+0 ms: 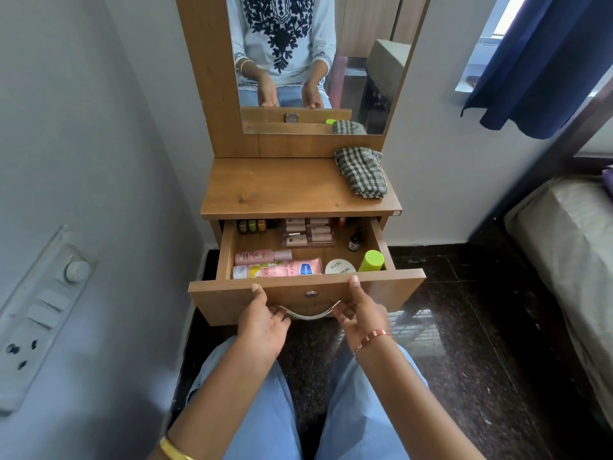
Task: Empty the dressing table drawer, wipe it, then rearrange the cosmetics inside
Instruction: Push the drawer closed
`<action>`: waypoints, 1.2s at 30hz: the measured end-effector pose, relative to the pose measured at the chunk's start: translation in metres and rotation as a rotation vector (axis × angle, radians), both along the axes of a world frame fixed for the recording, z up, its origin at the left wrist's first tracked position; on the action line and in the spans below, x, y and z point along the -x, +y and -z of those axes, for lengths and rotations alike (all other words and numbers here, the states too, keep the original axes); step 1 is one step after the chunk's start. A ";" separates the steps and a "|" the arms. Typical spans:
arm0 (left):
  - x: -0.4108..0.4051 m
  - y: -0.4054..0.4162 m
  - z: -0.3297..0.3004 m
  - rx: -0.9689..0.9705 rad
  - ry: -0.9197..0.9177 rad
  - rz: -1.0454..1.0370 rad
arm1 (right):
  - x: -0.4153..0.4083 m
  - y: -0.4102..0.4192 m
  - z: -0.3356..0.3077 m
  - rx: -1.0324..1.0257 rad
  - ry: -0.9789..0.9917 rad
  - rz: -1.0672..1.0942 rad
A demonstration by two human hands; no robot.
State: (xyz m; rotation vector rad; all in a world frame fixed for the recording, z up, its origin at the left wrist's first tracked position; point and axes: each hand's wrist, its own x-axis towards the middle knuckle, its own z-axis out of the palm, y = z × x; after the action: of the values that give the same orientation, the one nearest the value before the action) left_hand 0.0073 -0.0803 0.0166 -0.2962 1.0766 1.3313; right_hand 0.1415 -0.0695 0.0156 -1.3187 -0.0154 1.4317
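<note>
The wooden drawer (pixel 391 290) of the dressing table stands pulled out, full of cosmetics. Inside lie a pink bottle (pixel 262 257), a pink and yellow tube (pixel 285 269), a white round jar (pixel 339 267), a lime-green capped bottle (pixel 374 260), a small dark dropper bottle (pixel 355 241), a clear tray of lipsticks (pixel 308 231) and several small bottles (pixel 252 226) at the back left. My left hand (pixel 263 322) and my right hand (pixel 360 313) both grip the metal handle (pixel 310 314) from below, thumbs up on the drawer front's top edge.
A checked cloth (pixel 361 172) lies on the right of the table top (pixel 282 187). A mirror (pixel 315 61) rises behind it. A wall with a switch panel (pixel 43 303) stands close on the left. A bed (pixel 570 247) is at the right, over dark stone floor.
</note>
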 end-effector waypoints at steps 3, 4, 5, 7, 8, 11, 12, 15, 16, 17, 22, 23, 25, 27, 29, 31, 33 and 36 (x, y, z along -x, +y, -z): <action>0.002 0.018 0.001 0.003 0.028 -0.016 | 0.005 0.019 0.001 0.016 -0.053 -0.015; 0.002 0.025 0.000 0.003 0.038 -0.024 | 0.006 0.027 0.001 0.021 -0.056 -0.019; 0.002 0.032 0.000 0.003 0.043 -0.032 | 0.006 0.033 0.001 0.024 -0.059 -0.022; 0.004 0.046 -0.001 -0.005 0.046 -0.044 | 0.008 0.047 0.001 0.028 -0.079 -0.034; 0.004 0.053 -0.002 -0.008 0.050 -0.047 | 0.009 0.053 0.002 0.033 -0.091 -0.041; 0.006 0.069 -0.003 -0.015 0.087 -0.038 | 0.015 0.071 0.001 0.034 -0.112 -0.044; 0.006 0.075 -0.003 -0.017 0.105 -0.029 | 0.018 0.079 0.000 0.033 -0.118 -0.044; 0.008 0.090 -0.005 -0.024 0.140 -0.002 | 0.024 0.097 0.001 0.051 -0.157 -0.068; 0.009 0.095 -0.005 -0.026 0.149 0.014 | 0.024 0.102 0.001 0.055 -0.171 -0.072; 0.009 0.101 -0.005 -0.028 0.164 0.039 | 0.025 0.108 0.003 0.054 -0.176 -0.071; 0.013 0.122 0.000 -0.015 0.251 0.143 | 0.024 0.129 -0.005 0.006 -0.070 -0.051; 0.014 0.126 0.000 -0.021 0.250 0.143 | 0.023 0.132 -0.007 -0.003 -0.042 -0.043; 0.016 0.132 0.000 -0.043 0.234 0.137 | 0.022 0.139 -0.009 -0.014 -0.001 -0.044; 0.016 0.136 -0.002 -0.066 0.217 0.140 | 0.021 0.145 -0.008 -0.009 0.009 -0.050; 0.015 0.138 -0.004 -0.073 0.224 0.153 | 0.021 0.148 -0.007 -0.005 -0.006 -0.062; 0.015 0.137 -0.003 -0.070 0.248 0.169 | 0.022 0.147 -0.005 -0.007 -0.012 -0.077; 0.016 0.133 -0.001 -0.073 0.285 0.202 | 0.021 0.144 -0.003 -0.021 0.009 -0.090; 0.016 0.125 0.001 -0.063 0.421 0.310 | 0.018 0.138 -0.001 -0.038 0.034 -0.131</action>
State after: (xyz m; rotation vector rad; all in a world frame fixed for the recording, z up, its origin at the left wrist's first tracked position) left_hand -0.0083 0.0449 0.0155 0.2037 1.3637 1.1681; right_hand 0.1233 0.0684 0.0161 -1.2810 -0.1082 1.5574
